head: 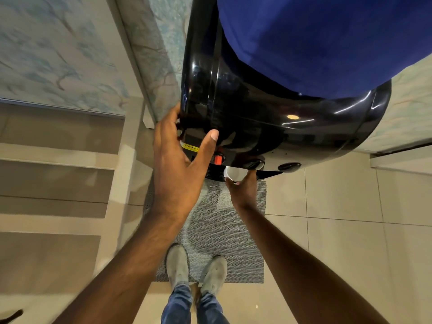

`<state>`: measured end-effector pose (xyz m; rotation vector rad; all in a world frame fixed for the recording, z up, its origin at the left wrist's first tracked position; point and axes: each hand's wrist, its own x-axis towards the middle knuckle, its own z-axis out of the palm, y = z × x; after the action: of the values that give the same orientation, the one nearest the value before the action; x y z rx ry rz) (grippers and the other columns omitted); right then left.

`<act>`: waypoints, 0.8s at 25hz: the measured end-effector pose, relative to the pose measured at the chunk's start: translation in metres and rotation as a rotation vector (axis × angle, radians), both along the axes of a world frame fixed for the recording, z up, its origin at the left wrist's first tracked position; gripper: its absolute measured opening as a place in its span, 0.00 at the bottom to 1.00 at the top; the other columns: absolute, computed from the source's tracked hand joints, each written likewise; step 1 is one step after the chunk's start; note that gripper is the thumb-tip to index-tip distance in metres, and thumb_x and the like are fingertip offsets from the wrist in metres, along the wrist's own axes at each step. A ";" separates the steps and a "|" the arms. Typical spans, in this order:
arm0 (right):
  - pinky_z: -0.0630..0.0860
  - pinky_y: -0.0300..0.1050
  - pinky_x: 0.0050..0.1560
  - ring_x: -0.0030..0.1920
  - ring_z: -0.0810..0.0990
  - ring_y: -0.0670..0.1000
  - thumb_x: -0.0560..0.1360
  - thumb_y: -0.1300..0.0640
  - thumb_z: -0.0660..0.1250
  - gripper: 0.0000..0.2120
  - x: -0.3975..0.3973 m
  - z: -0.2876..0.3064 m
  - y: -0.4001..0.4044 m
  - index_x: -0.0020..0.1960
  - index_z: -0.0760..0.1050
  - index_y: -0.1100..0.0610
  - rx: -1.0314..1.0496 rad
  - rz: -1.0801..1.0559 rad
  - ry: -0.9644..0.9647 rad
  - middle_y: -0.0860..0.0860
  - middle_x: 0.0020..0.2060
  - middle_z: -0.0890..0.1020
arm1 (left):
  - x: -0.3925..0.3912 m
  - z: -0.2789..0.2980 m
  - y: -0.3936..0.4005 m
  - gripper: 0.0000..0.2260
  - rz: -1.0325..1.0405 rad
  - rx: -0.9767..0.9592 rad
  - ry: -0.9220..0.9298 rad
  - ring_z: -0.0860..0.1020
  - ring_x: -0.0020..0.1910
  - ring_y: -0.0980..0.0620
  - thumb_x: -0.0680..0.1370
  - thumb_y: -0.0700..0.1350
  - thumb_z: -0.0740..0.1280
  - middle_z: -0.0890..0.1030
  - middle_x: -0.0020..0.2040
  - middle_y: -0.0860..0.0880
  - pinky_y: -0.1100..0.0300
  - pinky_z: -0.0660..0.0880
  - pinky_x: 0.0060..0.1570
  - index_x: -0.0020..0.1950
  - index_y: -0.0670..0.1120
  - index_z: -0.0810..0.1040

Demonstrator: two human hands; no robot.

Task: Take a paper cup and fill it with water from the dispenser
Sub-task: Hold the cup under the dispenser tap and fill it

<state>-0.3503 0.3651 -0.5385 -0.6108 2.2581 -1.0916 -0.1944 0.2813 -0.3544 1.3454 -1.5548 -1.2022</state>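
A glossy black water dispenser stands in front of me, with a blue bottle cover on top. Under its front edge I see a red tap and two dark taps to its right. My right hand holds a white paper cup up beneath the middle dark tap. My left hand rests against the dispenser's left front corner, fingers spread, the thumb on the black shell above the red tap. Whether water is flowing is hidden.
A grey mat lies on the tiled floor below the dispenser, and my feet stand on its near edge. Steps rise on the left. A patterned wall runs behind them.
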 end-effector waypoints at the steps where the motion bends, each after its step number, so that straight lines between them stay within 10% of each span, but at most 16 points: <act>1: 0.73 0.25 0.44 0.53 0.79 0.48 0.70 0.64 0.77 0.32 0.000 -0.001 0.000 0.69 0.67 0.56 -0.009 -0.003 -0.010 0.50 0.58 0.78 | 0.000 0.000 0.000 0.33 -0.002 0.003 -0.006 0.75 0.77 0.51 0.81 0.59 0.71 0.74 0.76 0.48 0.48 0.75 0.78 0.83 0.47 0.68; 15: 0.79 0.50 0.60 0.61 0.81 0.51 0.71 0.41 0.75 0.25 0.025 0.134 0.050 0.62 0.74 0.51 -0.300 -0.326 -0.298 0.51 0.61 0.80 | 0.002 0.001 0.003 0.31 -0.006 0.000 -0.059 0.74 0.76 0.50 0.82 0.58 0.70 0.73 0.77 0.47 0.47 0.78 0.75 0.82 0.46 0.69; 20: 0.79 0.52 0.59 0.52 0.81 0.48 0.72 0.46 0.77 0.20 0.021 0.140 0.030 0.57 0.74 0.53 -0.306 -0.396 -0.320 0.51 0.56 0.83 | 0.001 0.000 0.002 0.31 -0.009 -0.014 -0.045 0.75 0.76 0.50 0.83 0.57 0.70 0.74 0.78 0.44 0.65 0.76 0.72 0.81 0.43 0.69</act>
<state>-0.3288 0.3950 -0.3982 -0.0831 1.9898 -1.6198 -0.1938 0.2831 -0.3542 1.3660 -1.5991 -1.1720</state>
